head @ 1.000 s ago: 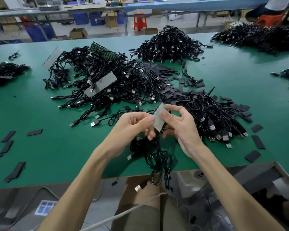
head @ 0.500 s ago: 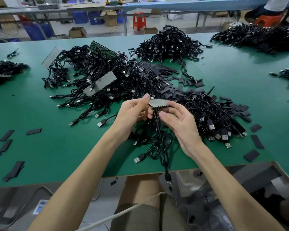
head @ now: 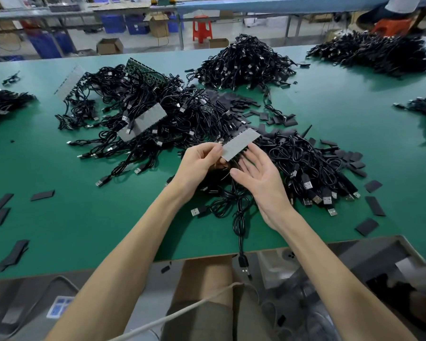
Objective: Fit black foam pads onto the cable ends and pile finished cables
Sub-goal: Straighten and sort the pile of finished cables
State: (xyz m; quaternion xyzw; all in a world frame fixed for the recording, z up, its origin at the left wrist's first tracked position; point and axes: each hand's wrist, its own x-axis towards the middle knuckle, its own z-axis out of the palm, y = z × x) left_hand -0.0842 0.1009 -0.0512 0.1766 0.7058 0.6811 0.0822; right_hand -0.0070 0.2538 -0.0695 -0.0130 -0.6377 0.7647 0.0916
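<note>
Grey strip (head: 240, 146) pinched in left hand (head: 199, 163) grip; right hand (head: 261, 179) spread open beneath. Cable heaps (head: 246, 62), loose black pads (head: 42, 195) across table (head: 330, 107): much undone.

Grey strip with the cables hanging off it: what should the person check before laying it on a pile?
1. Left hand pinches the flat grey rectangular strip: ok.
2. Right hand open beneath it: ok.
3. Thin black cables all seated in the strip: cannot tell.
4. One black USB plug dangles past the green table edge: not ok.
</note>
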